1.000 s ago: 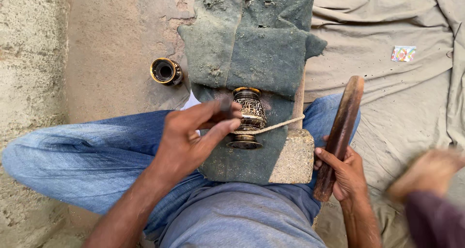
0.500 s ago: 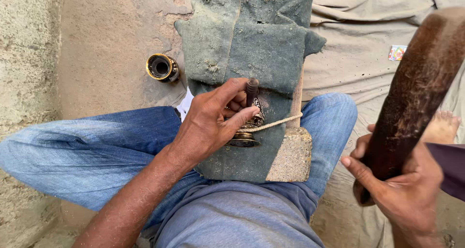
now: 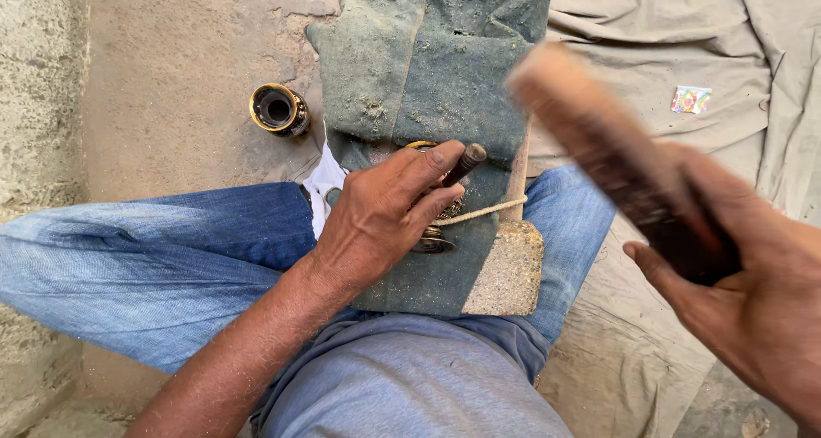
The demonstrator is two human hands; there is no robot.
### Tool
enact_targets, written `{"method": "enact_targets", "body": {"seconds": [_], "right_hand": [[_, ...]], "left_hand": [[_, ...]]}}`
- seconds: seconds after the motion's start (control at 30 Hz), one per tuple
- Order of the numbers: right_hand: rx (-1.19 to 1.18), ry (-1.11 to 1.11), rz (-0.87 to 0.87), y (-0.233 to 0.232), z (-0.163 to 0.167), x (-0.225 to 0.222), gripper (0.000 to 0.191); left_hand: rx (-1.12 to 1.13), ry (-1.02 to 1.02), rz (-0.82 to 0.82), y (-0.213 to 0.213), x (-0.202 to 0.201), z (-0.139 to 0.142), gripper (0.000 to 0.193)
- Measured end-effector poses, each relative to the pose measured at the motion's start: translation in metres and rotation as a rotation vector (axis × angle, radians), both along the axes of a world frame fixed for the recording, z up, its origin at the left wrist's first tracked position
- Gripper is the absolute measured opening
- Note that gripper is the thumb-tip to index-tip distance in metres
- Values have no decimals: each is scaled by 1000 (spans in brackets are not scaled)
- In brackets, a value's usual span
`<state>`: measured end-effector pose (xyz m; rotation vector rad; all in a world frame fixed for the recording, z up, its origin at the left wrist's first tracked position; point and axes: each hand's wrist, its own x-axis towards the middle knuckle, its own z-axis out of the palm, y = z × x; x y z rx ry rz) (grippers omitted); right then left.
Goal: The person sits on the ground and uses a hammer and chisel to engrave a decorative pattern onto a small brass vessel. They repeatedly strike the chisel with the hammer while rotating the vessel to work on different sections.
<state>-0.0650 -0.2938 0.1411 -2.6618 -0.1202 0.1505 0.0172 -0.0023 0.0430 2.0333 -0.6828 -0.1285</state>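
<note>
My left hand (image 3: 389, 211) rests on a small engraved brass vase (image 3: 434, 233) lying on a green cloth (image 3: 445, 70) over a stone block (image 3: 510, 271). Its fingers pinch a short dark metal punch (image 3: 464, 162) upright against the vase. A cord (image 3: 481, 212) runs across the cloth by the vase. My right hand (image 3: 744, 292) grips a long dark wooden mallet (image 3: 616, 147), raised and blurred, to the right of and above the vase.
A second brass vessel (image 3: 278, 109) lies on its side on the sandy ground at upper left. My legs in blue jeans (image 3: 162, 258) cross under the block. A beige sheet (image 3: 684, 36) with a small colourful wrapper (image 3: 690, 99) covers the right.
The right hand lifted the wooden mallet from beside my leg and swung it up and toward the vase. The left hand settled over the vase with the punch.
</note>
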Motion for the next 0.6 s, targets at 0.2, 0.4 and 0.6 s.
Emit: {"method": "enact_targets", "body": {"seconds": [0.2,0.4,0.6], "right_hand": [[-328,309,-44,2,12,14,77],[-300,218,27,9,14,18,72],[-158,247,-162,12,10,14,65]], "left_hand": [[1,25,-1,1,0,-1,44],[39,46,-23,1,4,-1,45],[64,70,-36,2,6,-4,45]]}}
